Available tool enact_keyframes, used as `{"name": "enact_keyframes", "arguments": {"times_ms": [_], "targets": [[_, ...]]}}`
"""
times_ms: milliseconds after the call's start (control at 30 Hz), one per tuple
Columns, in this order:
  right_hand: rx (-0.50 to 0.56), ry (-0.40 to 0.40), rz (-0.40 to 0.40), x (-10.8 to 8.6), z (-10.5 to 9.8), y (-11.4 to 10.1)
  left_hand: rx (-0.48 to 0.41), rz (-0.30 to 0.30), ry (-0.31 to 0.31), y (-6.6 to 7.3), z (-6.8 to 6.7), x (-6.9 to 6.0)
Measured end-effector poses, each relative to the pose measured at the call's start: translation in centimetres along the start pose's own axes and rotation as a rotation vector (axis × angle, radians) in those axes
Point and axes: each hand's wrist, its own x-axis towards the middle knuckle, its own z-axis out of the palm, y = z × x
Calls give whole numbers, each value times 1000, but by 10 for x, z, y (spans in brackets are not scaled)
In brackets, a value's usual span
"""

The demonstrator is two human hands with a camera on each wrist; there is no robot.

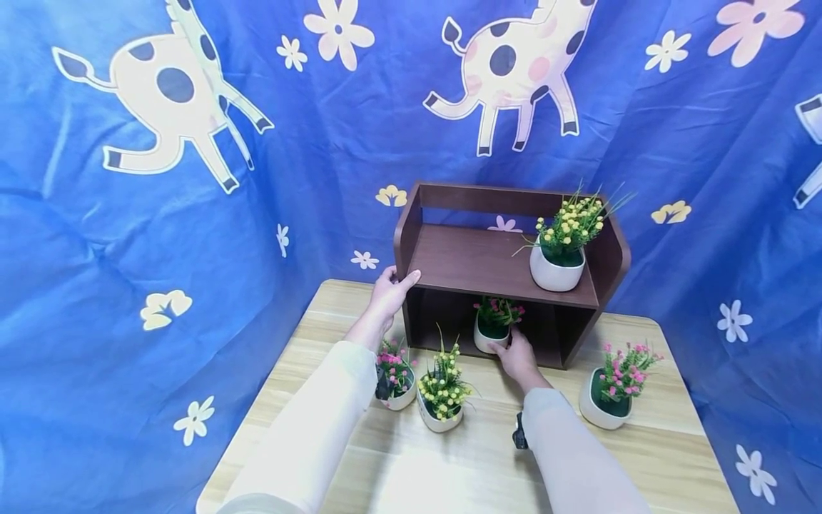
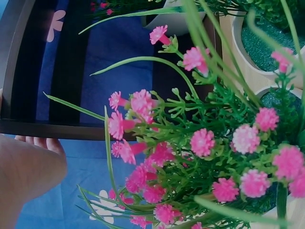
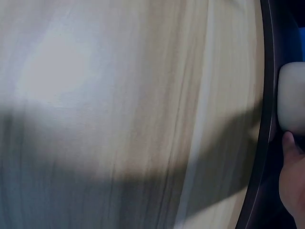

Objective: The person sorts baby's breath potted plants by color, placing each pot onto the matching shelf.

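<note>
Arms outstretched, my right hand [image 1: 517, 358] grips a pink-flowered pot [image 1: 484, 343] from five o'clock; my left hand [image 1: 388, 295] clasps the shelf [image 1: 472, 260] at nine.

Long plain off-white sleeves [image 1: 308, 428], small black wrist-worn devices [image 1: 520, 432]

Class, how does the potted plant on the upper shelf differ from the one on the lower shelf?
The upper plant blooms yellow; the lower plant blooms pink. The right hand holds the lower plant, while the upper plant stands untouched. Both have whitish pots.
</note>
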Motion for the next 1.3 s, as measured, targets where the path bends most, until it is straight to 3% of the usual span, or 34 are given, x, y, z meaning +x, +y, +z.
{"name": "enact_keyframes", "arguments": {"times_ms": [400,600,933,1300], "targets": [[-42,-19,-26,1,-9,-6,-24,14,2,-2,-1,-2],[-37,-36,2,2,-14,-9,-21,13,-9,-1,1,-1],[104,9,49,0,-11,-1,-20,17,-10,-1,2,0],[229,58,3,-5,-2,0,-21,13,-9,-2,-1,0]]}}
